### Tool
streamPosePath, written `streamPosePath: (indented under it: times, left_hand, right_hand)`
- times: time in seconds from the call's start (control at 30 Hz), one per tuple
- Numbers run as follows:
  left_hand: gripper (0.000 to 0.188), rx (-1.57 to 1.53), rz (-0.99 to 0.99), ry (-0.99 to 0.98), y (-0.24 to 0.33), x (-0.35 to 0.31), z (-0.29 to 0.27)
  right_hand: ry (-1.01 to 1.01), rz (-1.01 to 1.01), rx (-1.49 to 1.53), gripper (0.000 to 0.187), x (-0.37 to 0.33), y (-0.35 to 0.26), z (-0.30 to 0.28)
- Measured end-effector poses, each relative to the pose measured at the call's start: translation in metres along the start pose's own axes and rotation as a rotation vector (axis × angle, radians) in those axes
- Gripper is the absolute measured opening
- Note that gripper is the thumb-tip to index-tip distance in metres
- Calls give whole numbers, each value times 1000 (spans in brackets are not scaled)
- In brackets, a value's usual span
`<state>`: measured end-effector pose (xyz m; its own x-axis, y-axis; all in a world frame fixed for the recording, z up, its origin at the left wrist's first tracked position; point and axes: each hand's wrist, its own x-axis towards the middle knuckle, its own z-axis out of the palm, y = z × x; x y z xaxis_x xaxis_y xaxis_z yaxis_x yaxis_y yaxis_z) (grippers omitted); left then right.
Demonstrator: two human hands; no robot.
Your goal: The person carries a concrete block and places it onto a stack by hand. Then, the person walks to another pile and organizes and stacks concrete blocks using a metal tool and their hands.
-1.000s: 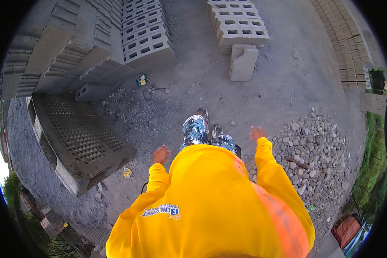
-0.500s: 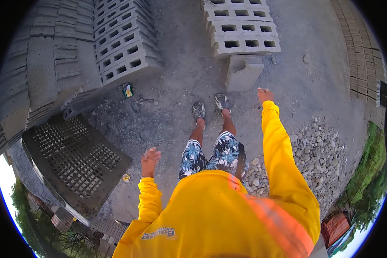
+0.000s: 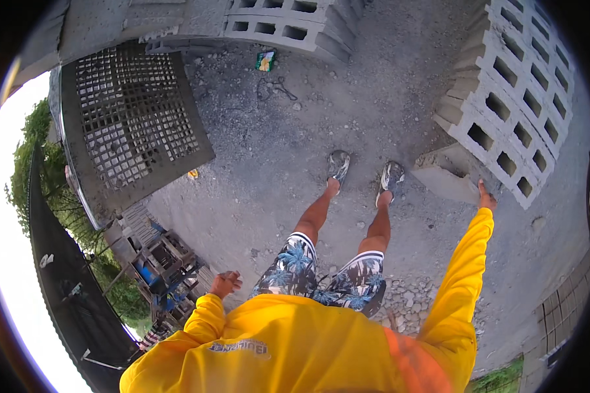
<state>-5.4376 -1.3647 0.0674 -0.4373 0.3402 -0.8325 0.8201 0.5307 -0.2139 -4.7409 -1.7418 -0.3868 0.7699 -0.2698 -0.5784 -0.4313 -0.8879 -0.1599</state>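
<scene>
My right hand [image 3: 486, 196] reaches out at the end of a straight arm, a finger extended. It is beside a loose grey concrete block [image 3: 442, 175] on the ground and close to the lower corner of a stack of hollow concrete blocks [image 3: 521, 108]. Whether it touches either one cannot be made out. Low on the left, my left hand [image 3: 225, 284] hangs near my hip with loosely bent fingers and nothing visible in it.
More hollow blocks [image 3: 278, 23] stand far ahead. A large slatted grid panel [image 3: 137, 108] is at the left, beyond a cluttered wooden structure [image 3: 167, 265]. A green packet [image 3: 265, 61] and thin cord [image 3: 275, 88] lie on the gravelly ground. Stones [image 3: 410, 301] are piled beside my legs.
The view has turned left, so the block stack now appears at the right and the grid panel higher up. My right hand has come close to the loose block; my feet have shifted.
</scene>
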Motion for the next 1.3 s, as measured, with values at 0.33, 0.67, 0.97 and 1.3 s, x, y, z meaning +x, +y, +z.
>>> streamPosePath:
  times: [0.33, 0.67, 0.97, 1.3]
  left_hand:
    - [41, -70, 117, -148, 16, 54, 22]
    - [42, -440, 140, -187, 6, 172, -34]
    - [40, -764, -124, -96, -111, 189, -54]
    - [43, -978, -65, -199, -74, 198, -35]
  right_hand:
    - [-208, -311, 265, 94, -124, 3, 7]
    - [-379, 160, 566, 72, -142, -110, 60]
    - [-382, -394, -262, 57, -400, -251, 146]
    - [-615, -1484, -700, 56, -594, -565, 280]
